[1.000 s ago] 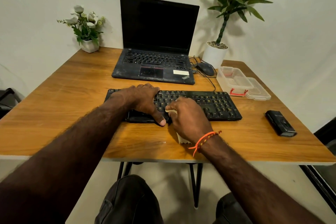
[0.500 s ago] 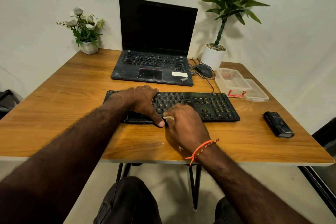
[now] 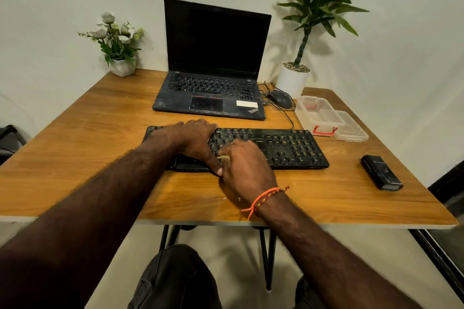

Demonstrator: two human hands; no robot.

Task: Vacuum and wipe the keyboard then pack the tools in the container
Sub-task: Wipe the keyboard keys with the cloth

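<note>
A person sits at a square wooden counter (image 3: 75,158) on black metal legs. A black full-size keyboard (image 3: 288,148) with yellow lettering lies flat at its centre, long side toward the person.

The left hand (image 3: 193,140) rests palm-down on the keyboard's left half, fingers fairly straight, thumb reaching to the near edge; its grip holds nothing. The right hand (image 3: 246,165) sits just beside it at 3 o'clock, touching the thumb, with fingers curled down onto the keys. A small scrap of pale yellowish cloth (image 3: 223,157) peeks out from under those fingers, so this grip is closed around it. An orange thread bracelet (image 3: 263,199) circles the right wrist.

At 12 o'clock from the keyboard stands an open black laptop (image 3: 213,78) with a dark screen. At 2 o'clock are a black wired mouse (image 3: 280,98) and a clear plastic container (image 3: 319,113) with a red latch, its clear lid (image 3: 351,128) lying just beside it. At 3 o'clock, well apart from the keyboard, lies a small black handheld vacuum (image 3: 381,172).

A white pot of white flowers (image 3: 118,45) occupies the far left corner, and a tall green plant in a white pot (image 3: 311,12) the far right.
</note>
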